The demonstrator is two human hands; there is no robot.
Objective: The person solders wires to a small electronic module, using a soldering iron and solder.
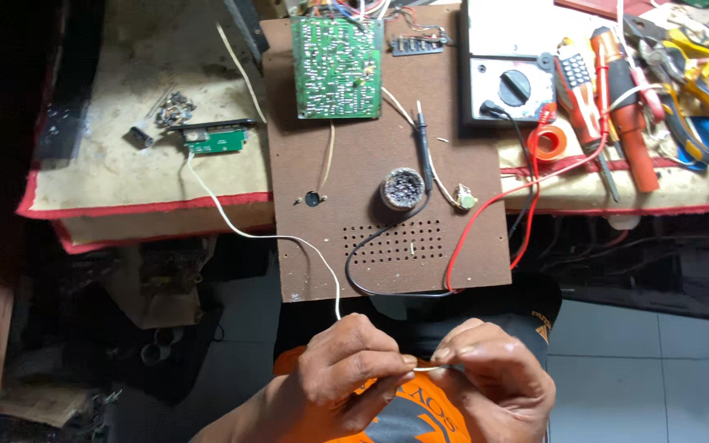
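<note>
My left hand (346, 369) and my right hand (494, 373) are close together low in the head view, above my lap. Both pinch the bare end of a thin white wire (289, 239) between thumb and forefinger. The wire runs up and left to a small green circuit board (215, 141) on the bench. A large green circuit board (336, 66) lies at the top of a brown perforated hardboard panel (387, 156).
On the panel stand a round solder tin (404, 189) and a black test probe (424, 152). A multimeter (509, 78) with red and black leads sits at upper right. Screwdrivers and yellow-handled pliers (691, 90) lie far right. Small loose parts (174, 108) lie upper left.
</note>
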